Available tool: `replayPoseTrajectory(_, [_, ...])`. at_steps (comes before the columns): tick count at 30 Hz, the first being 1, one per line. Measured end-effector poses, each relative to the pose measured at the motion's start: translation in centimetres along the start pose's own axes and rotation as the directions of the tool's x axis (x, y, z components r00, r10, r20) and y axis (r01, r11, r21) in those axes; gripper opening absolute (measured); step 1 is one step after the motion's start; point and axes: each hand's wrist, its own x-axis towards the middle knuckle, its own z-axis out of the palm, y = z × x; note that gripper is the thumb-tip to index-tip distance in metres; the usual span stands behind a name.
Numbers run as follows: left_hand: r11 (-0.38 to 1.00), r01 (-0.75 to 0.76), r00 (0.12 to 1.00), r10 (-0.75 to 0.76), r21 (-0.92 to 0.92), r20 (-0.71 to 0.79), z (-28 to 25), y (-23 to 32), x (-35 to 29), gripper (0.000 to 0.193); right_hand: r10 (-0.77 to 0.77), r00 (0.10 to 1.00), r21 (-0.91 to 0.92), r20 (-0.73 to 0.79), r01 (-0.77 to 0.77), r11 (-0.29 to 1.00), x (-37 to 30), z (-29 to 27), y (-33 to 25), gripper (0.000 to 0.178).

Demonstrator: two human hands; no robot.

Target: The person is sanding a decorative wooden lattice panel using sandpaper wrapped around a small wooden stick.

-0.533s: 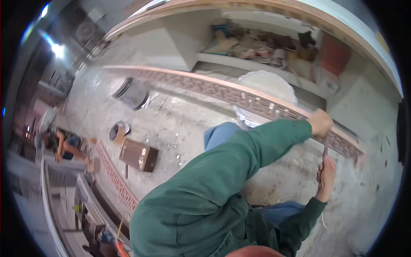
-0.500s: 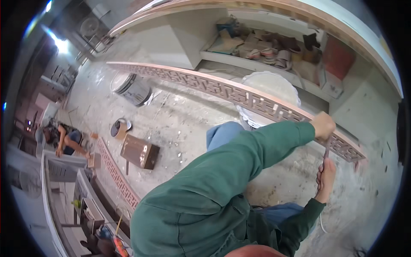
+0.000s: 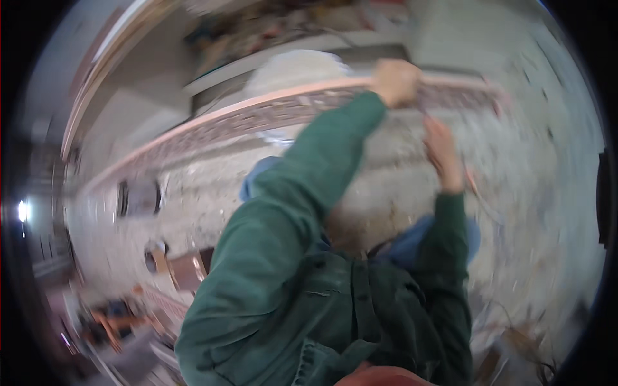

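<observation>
A long pinkish fretwork strip (image 3: 222, 121) with a cut-out lattice pattern stretches across the view in front of me. Near its right end my left hand (image 3: 396, 82) is closed over the top edge. Just below and to the right, my right hand (image 3: 443, 151) is closed round a thin tool, whose shaft runs up toward the strip beside my left hand. Motion blur and the fingers hide the tool's kind and its tip.
Behind the strip stands a white-covered round tub (image 3: 297, 72), before a low cabinet shelf (image 3: 257, 61) holding jumbled things. To the left are a bucket (image 3: 139, 197), a brown box (image 3: 188, 271) and a small tin (image 3: 156, 254). Another person (image 3: 111, 325) sits at lower left.
My view has swung, so the strip and both hands appear further left and higher, and the picture is blurred. My left hand stays on the strip and my right hand keeps the thin tool.
</observation>
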Motion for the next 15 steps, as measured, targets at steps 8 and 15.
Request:
replayPoseTrajectory(8, [0.993, 0.117, 0.925, -0.116, 0.019, 0.361, -2.7, 0.6, 0.3, 0.03, 0.538, 0.802, 0.499, 0.258, -0.588, 0.637, 1.5, -2.8, -4.2, 0.026])
replayPoseTrajectory(15, [0.989, 0.144, 0.891, -0.121, -0.021, 0.438, -1.8, 3.5, 1.3, 0.034, 0.662, 0.742, 0.516, 0.107, -0.611, 0.601, 0.8, 1.3, -3.0, 0.027])
